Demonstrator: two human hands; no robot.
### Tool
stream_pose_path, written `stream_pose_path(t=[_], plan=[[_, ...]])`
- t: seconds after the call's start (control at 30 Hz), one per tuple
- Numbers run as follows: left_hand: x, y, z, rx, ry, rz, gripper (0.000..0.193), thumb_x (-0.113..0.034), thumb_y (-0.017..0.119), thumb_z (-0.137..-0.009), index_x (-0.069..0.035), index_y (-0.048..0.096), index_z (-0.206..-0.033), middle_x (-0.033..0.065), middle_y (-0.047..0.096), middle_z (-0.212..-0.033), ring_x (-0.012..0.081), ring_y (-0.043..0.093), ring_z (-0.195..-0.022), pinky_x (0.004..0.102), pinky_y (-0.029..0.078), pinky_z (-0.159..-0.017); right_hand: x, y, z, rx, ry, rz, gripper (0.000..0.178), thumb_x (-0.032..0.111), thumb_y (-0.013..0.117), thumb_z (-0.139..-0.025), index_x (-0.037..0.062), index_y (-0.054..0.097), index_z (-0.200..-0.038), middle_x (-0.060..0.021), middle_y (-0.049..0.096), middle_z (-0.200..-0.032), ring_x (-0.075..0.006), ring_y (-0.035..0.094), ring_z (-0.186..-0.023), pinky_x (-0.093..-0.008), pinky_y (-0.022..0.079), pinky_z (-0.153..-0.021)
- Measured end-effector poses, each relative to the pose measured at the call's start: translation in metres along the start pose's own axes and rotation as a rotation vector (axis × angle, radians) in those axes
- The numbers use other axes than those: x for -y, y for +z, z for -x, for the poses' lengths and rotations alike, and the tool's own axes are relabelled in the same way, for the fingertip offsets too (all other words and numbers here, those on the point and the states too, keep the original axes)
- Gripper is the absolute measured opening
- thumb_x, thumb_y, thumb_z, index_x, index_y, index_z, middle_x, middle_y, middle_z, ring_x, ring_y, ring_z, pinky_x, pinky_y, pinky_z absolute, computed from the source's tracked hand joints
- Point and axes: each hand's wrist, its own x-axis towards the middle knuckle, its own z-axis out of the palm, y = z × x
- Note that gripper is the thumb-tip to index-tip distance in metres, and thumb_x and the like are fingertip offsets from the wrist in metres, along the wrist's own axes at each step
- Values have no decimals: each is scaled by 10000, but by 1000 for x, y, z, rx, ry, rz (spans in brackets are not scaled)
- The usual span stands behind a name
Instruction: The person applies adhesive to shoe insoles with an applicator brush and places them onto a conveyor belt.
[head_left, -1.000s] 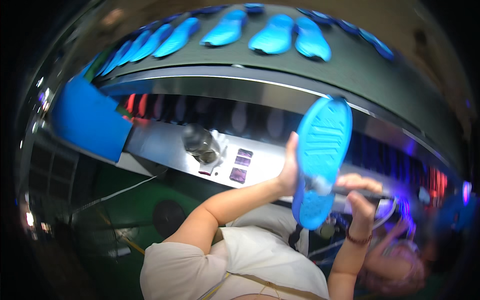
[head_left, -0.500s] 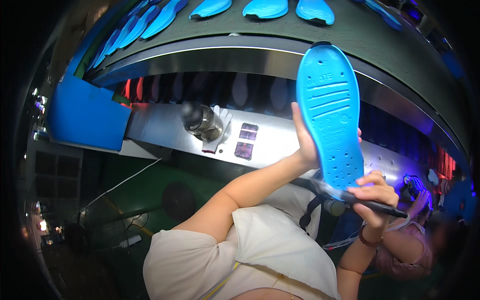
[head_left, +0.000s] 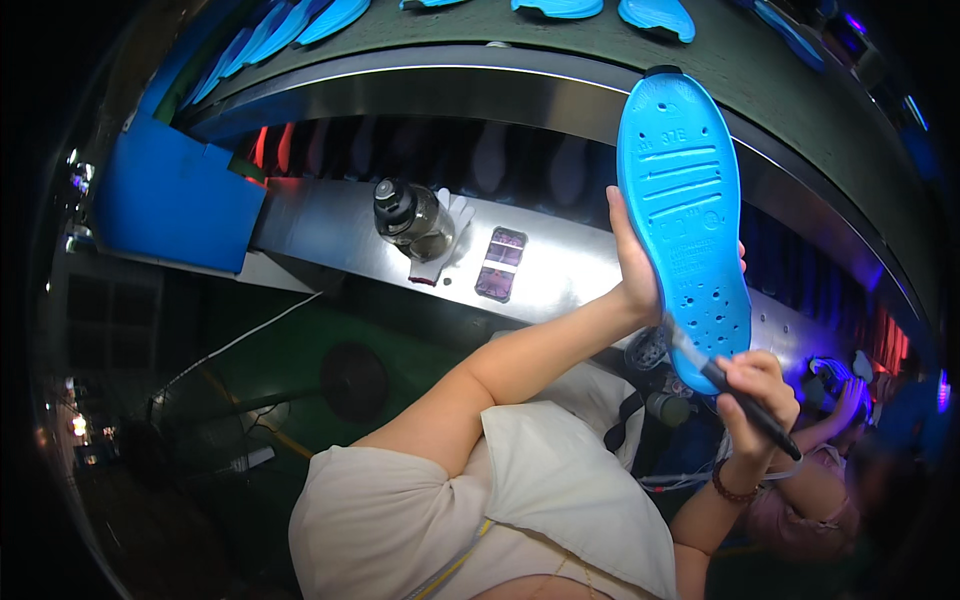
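A bright blue shoe sole (head_left: 683, 190), its moulded underside facing me, is held up at the right. A small black piece (head_left: 663, 70) shows at its far end. Around its left edge my left hand (head_left: 636, 262) is closed, with fingertips showing beyond the right edge. My right hand (head_left: 758, 398) grips a black-handled tool (head_left: 757, 415) at the sole's near end. The tool's pale, flat tip (head_left: 685, 338) is blurred and lies over the lower left edge of the sole; whether it touches cannot be made out.
A conveyor (head_left: 560, 50) carrying several blue soles curves across the back. On the metal ledge (head_left: 345, 225) stand a dark bottle (head_left: 412, 222), a white glove (head_left: 455, 212) and a purplish panel (head_left: 502, 264). A blue box-like guard (head_left: 175, 215) is at left; a co-worker (head_left: 820, 490) sits at right.
The sole and both hands sit slightly further right in the picture. The tool has swung from nearly level to steeper, its tip now higher along the sole's left edge.
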Motion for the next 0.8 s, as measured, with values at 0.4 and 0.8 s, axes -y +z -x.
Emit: stream_pose_path(t=[0.4, 0.8], plan=[[-33, -15, 17, 31, 36, 135, 1035, -839, 69, -626, -14, 464, -1111, 202, 577, -849, 291, 592, -741, 404, 493, -666, 5, 29, 2, -123, 2, -110, 266, 153, 688, -642, 1, 620, -849, -115, 649, -768, -219, 537, -834, -436, 295, -944], [-45, -14, 22, 17, -10, 70, 1042, -844, 68, -619, -14, 464, -1110, 201, 573, -870, 294, 593, -752, 409, 498, -657, 15, 45, 10, -134, 163, -37, 237, 72, 663, -664, -13, 617, -880, -155, 633, -817, -243, 537, -855, -405, 357, -894]])
